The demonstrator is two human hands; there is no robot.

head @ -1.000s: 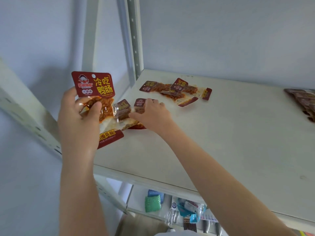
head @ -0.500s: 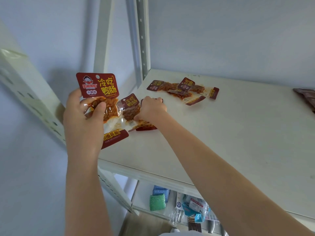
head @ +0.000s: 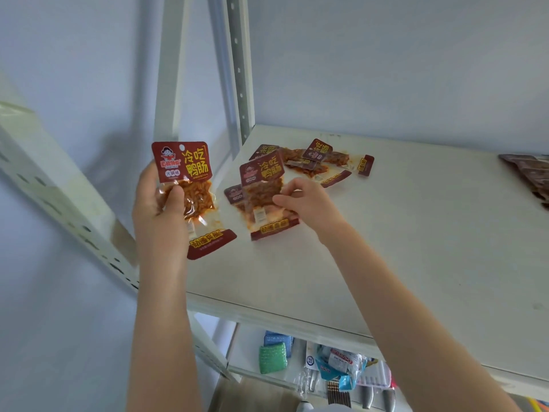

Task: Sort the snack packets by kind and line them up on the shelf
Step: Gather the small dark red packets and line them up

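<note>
Clenched round the left edge of one snack packet point(head: 194, 166), my left grip point(head: 157, 209) holds it upright off the near left corner of the shelf point(head: 386, 257), thumb across the clear window, just as it did a second ago. Its dark red header reads 冷吃鸭肠 in yellow, beside a cartoon figure and a brand line too small to read. Below that are a pale badge that looks like 火锅味 and a red foot band reading 劲道爽脆. Just right of it is what has changed. My right grip point(head: 309, 203), which half a second ago lay pressed on packets lying flat, now pinches a second packet point(head: 261, 188) by its right edge and has tipped it up off the shelf, face toward me. It carries the same 冷吃鸭肠 header and foot band, so I judge the two are one kind and can be paired, though its badge is too blurred to confirm the flavour. A third packet point(head: 234, 194) lies on the shelf, partly hidden behind it. Farther back and right, a loose heap point(head: 323, 162) of like packets is unsorted. At the far right edge lie darker brown packets point(head: 528, 173), apparently a different kind. Nothing is lined up yet.
</note>
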